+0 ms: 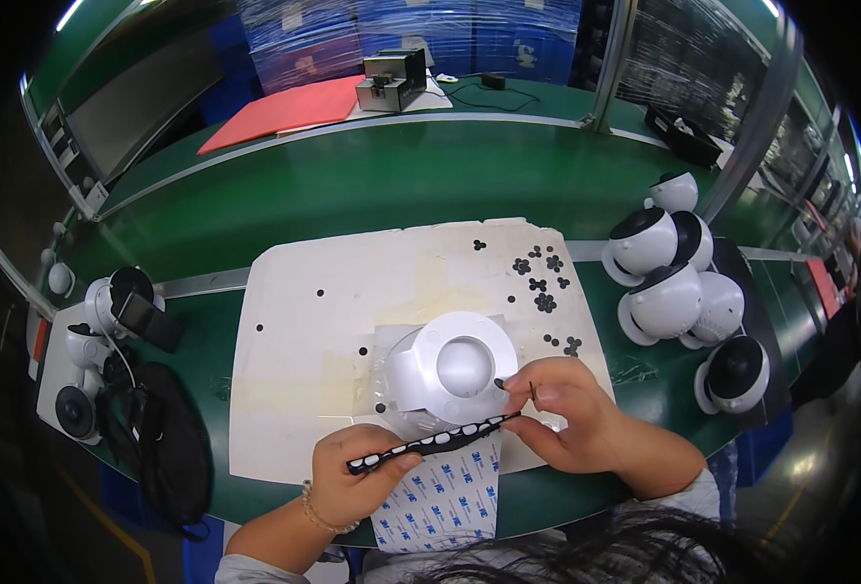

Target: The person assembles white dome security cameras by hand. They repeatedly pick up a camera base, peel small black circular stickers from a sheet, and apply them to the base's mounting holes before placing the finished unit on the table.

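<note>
My left hand [357, 475] is closed round one end of an adhesive pad sheet [435, 441], whose folded black strip shows a row of white round gaps. Its printed white-and-blue backing [440, 501] hangs toward me. Over the strip's other end, my right hand [571, 414] pinches with thumb and forefinger, and a small black round pad [499, 383] shows at the fingertips. Just beyond the strip, a white device with a ring-shaped base [411, 373] lies base up on clear plastic wrap. Part of its near side is hidden by the strip.
Loose black round pads [544, 303] lie singly and in clusters on the worn cardboard mat [294, 389]. White ball-shaped cameras [666, 302] crowd the right side. At left are more cameras [78, 411] and a black bag [172, 448]. A metal fixture [384, 92] stands on the back shelf.
</note>
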